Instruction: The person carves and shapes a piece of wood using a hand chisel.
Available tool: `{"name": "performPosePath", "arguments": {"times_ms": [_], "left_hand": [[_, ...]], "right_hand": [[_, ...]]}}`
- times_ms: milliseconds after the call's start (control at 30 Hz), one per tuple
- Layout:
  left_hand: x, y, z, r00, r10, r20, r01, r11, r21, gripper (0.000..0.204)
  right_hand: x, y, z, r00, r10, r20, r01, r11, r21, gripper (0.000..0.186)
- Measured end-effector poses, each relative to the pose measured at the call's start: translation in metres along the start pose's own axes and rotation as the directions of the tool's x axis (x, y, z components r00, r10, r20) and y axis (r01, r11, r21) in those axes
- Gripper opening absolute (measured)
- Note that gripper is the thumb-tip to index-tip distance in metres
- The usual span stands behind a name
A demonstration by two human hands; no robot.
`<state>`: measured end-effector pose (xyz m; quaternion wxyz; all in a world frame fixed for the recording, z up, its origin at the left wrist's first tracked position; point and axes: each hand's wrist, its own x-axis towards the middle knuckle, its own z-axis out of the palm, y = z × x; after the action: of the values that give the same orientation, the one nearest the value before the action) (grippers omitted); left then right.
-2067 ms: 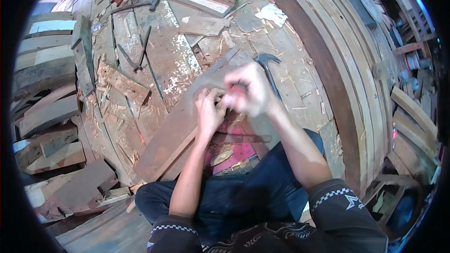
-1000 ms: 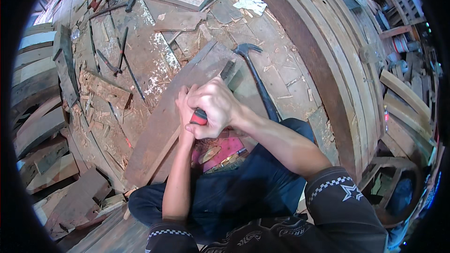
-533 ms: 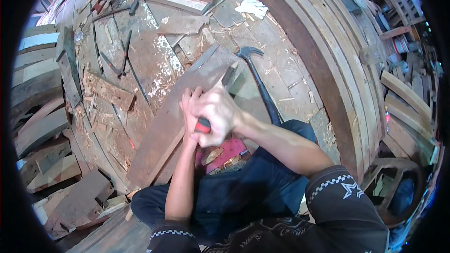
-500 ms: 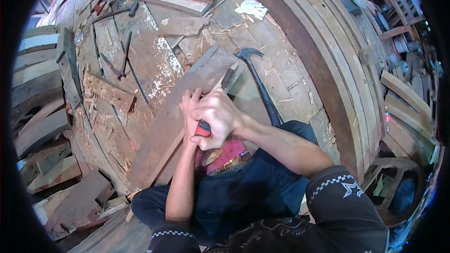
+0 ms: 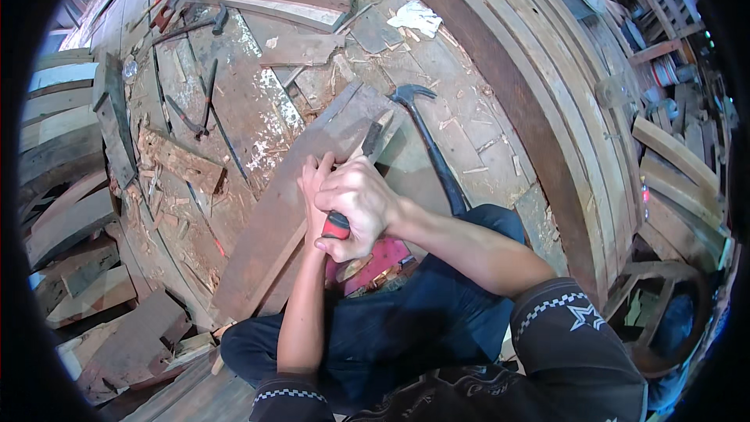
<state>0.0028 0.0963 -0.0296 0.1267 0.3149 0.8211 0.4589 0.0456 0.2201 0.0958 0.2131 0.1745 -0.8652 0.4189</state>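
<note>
My right hand (image 5: 355, 199) is closed round the red and black handle of a chisel (image 5: 336, 226). Its dark blade (image 5: 373, 137) points away from me along the edge of a long wooden board (image 5: 273, 195). Just past the blade tip a pale cut spot shows on the wood. Partly under my right hand, my left hand (image 5: 312, 180) has bent fingers over the board near its edge; its thumb is hidden. The board lies slanted in front of my crossed legs. A dark claw hammer (image 5: 428, 137) lies to the right, its handle end by my knee.
Pincers (image 5: 201, 109), a second hammer (image 5: 211, 23) and wood offcuts lie at the left and far side among chips. A white cloth (image 5: 416, 18) is at the back. Long timbers (image 5: 539, 78) run along the right; stacked curved pieces (image 5: 66, 141) stand left.
The chisel and my right hand have drawn back slightly toward me and left, uncovering the pale cut spot on the board's edge. My left hand stays at the board.
</note>
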Motion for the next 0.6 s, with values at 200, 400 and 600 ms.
{"name": "performPosePath", "arguments": {"times_ms": [200,400,600], "left_hand": [[0.004,0.009,-0.002,0.989,0.060,-0.135,-0.046,0.994,0.101,0.060],[0.004,0.000,-0.002,0.994,-0.086,-0.072,0.091,0.993,0.072,0.056],[0.002,0.004,0.001,0.981,-0.172,-0.093,0.163,0.982,-0.097,0.060]], "right_hand": [[0.005,0.008,-0.001,0.998,0.065,0.015,-0.065,0.998,-0.014,0.044],[0.005,0.014,-0.001,0.995,0.103,0.006,-0.103,0.995,-0.014,0.042],[0.009,0.007,-0.004,0.997,0.080,-0.012,-0.081,0.994,-0.080,0.042]]}}
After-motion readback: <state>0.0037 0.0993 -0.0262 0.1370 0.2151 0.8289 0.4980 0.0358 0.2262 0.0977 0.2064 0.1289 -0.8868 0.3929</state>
